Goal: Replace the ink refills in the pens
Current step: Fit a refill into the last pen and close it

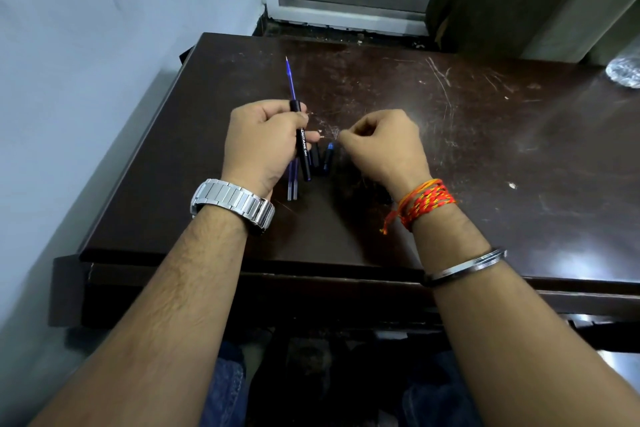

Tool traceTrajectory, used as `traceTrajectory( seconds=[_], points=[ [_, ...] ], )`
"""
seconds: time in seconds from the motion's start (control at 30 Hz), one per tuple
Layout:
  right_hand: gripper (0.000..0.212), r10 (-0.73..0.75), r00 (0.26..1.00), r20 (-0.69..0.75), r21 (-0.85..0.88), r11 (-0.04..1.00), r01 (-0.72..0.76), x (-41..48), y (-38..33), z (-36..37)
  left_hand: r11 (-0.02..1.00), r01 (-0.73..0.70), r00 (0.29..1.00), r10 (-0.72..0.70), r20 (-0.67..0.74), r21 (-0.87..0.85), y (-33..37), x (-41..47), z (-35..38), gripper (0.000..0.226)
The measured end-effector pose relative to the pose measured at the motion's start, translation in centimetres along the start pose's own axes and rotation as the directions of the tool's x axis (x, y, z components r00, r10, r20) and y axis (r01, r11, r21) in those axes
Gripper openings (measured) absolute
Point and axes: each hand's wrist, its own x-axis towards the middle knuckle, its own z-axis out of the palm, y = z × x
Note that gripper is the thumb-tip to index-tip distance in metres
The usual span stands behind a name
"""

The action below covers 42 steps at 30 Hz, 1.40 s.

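My left hand [263,142] grips a black pen barrel [303,149] with white lettering. A blue ink refill [290,80] sticks out of the barrel's far end, tip pointing away from me. My right hand [381,146] is closed in a pinch on a small, pale part near its fingertips; what it is I cannot tell. On the dark table below the hands lie two spare refills [292,184] side by side, a black pen piece [315,156] and a blue-tipped pen piece [328,156].
The dark brown table [450,149] is scratched and glossy, with its left edge beside a pale wall [86,62]. A crumpled clear plastic item [625,71] sits at the far right. A window frame [346,7] stands behind the table.
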Motion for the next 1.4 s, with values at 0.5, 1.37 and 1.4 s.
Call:
traceTrajectory(
  seconds=[0.5, 1.37, 1.4],
  points=[
    [0.028, 0.047, 0.989, 0.138, -0.184, 0.983, -0.021, -0.8, -0.5, 1.0, 0.995, 0.011, 0.999, -0.016, 0.043, 0.099, -0.5, -0.2, 0.0, 0.016],
    [0.009, 0.038, 0.998, -0.055, 0.673, 0.74, 0.009, 0.3, -1.0, 0.2, 0.951, 0.028, 0.941, -0.129, 0.312, 0.308, -0.4, -1.4, 0.6, 0.022],
    [0.01, 0.036, 0.998, -0.051, 0.667, 0.745, 0.008, 0.3, -1.0, 0.3, 0.949, 0.018, 0.944, -0.12, 0.308, 0.314, -0.4, -1.4, 0.6, 0.021]
  ],
)
